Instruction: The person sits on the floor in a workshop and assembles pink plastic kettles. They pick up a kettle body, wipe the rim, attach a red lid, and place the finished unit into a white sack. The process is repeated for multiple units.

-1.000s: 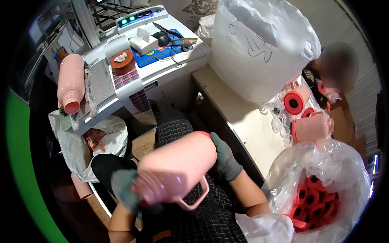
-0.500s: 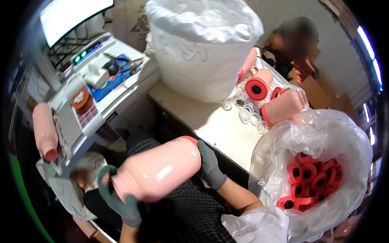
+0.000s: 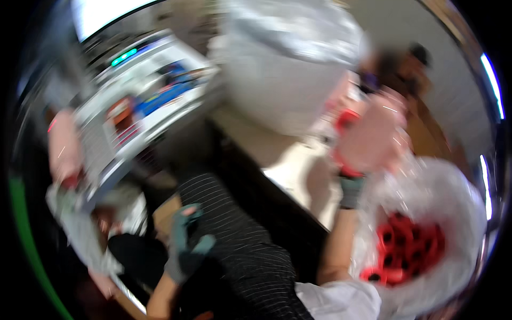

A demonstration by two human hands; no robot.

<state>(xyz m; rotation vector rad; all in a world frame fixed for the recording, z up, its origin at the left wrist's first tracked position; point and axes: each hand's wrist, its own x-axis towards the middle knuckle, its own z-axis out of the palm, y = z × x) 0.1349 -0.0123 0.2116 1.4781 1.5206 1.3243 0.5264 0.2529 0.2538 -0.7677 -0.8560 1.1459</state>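
Note:
My right hand (image 3: pixel 352 191), in a grey-green glove, is stretched out to the right and grips a large pink bottle (image 3: pixel 369 136) by its red-banded base. The bottle is blurred and stands out over the pink bottles at the far right of the table. My left hand (image 3: pixel 189 242), gloved the same way, is empty above my lap, thumb and fingers apart. Another pink bottle (image 3: pixel 65 144) leans at the far left beside the white machine.
A large white sack (image 3: pixel 288 80) stands on the white table (image 3: pixel 290 173). At right, a clear plastic-lined bin (image 3: pixel 453 213) holds several red caps (image 3: pixel 405 245) with black centres. The white machine (image 3: pixel 101 133) with a blue mat (image 3: pixel 160 101) is at left. Another person (image 3: pixel 413 69) is beyond the table.
The pink bottle has gone from both hands over my lap to the far right in my right hand. My left hand has let go of it. The view has shifted and blurred.

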